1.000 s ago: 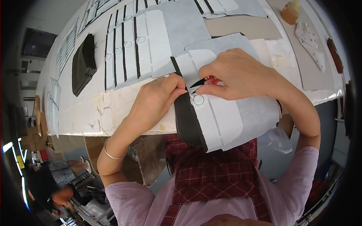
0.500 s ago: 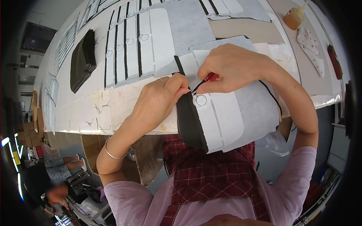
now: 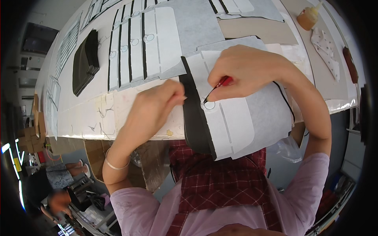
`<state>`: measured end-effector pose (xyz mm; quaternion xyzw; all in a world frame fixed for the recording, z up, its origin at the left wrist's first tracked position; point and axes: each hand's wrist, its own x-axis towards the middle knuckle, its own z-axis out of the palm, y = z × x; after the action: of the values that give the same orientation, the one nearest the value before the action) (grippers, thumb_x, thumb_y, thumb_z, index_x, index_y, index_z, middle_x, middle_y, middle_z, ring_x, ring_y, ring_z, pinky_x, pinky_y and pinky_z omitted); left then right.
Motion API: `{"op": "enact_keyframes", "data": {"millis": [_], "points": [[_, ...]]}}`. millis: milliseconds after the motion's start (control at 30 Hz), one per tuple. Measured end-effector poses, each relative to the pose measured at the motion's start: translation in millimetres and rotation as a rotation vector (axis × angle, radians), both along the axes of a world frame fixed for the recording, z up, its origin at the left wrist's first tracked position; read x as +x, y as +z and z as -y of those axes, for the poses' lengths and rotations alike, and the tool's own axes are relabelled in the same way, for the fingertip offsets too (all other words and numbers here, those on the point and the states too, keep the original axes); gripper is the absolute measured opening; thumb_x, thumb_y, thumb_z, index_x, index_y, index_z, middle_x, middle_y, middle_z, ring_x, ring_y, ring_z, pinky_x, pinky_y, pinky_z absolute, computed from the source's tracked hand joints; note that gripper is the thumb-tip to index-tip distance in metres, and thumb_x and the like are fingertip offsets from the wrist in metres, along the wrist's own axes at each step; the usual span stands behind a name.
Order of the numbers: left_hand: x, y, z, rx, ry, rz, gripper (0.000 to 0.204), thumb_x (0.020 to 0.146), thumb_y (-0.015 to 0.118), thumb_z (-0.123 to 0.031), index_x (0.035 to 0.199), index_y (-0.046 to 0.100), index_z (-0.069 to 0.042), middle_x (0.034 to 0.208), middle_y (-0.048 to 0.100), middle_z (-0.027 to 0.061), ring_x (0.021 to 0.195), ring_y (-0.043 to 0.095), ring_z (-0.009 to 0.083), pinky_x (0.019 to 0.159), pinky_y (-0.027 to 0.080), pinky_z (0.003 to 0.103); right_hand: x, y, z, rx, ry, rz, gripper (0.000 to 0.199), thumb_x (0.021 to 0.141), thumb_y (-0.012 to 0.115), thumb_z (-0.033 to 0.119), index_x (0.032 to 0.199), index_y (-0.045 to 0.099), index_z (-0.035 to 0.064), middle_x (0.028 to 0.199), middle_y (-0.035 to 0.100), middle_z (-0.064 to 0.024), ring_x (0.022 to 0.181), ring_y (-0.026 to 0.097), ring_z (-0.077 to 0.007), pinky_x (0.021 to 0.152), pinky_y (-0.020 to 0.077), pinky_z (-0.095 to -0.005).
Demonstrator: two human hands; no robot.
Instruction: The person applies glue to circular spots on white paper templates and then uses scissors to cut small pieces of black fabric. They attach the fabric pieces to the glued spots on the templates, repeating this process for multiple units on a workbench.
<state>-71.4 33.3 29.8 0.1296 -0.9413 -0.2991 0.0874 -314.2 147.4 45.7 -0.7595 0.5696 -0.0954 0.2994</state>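
A layered panel (image 3: pixel 271 112) of pale grey sheet, white backing pieces and a black strip lies at the table's front edge, partly overhanging it toward me. My right hand (image 3: pixel 246 70) rests over the panel, closed on small red-handled thread snips (image 3: pixel 225 81). Their dark tip points down at a small clear ring (image 3: pixel 209 105) beside the black strip (image 3: pixel 193 114). My left hand (image 3: pixel 157 102) is just left of that strip, thumb and finger pinched together and slightly blurred. Whether a thread is between them is too small to tell.
Similar white panels with black strips (image 3: pixel 144 47) lie overlapped farther back. A stack of dark pieces (image 3: pixel 86 63) sits at left. At far right are an amber bottle (image 3: pixel 307 18), a dotted cloth (image 3: pixel 325 53) and a brown-handled tool (image 3: pixel 349 65). Another person (image 3: pixel 59 200) is at lower left.
My left hand has pulled away from the panel, to the left and slightly down. The snips' tip has shifted slightly down to the ring. The panel stays in place.
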Motion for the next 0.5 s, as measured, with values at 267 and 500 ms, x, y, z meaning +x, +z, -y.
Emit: {"op": "enact_keyframes", "data": {"millis": [267,500], "points": [[129,33,-10,0.240,-0.021,0.557,0.028,0.086,0.078,-0.015,0.109,0.067,-0.004,0.083,0.075,0.0090,0.067,0.073,0.0221,0.058,0.055,0.031,-39,-5,-100,-0.195,-0.680,-0.180,0.048,0.082,0.078,0.043,0.077,0.055,0.0002,0.060,0.049,-0.0149,0.055,0.047,-0.0328,0.055,0.0381,-0.0406],[39,-14,-78,1.327,-0.079,0.547,0.049,0.110,0.041,-0.038,0.112,0.064,0.006,0.076,0.072,0.0118,0.053,0.062,0.0094,0.042,0.040,0.021,-12,-17,-128,-0.194,-0.906,-0.183,0.047,0.080,0.081,0.040,0.082,0.055,0.0000,0.061,0.051,-0.0152,0.056,0.047,-0.0349,0.056,0.0396,-0.0398]]}}
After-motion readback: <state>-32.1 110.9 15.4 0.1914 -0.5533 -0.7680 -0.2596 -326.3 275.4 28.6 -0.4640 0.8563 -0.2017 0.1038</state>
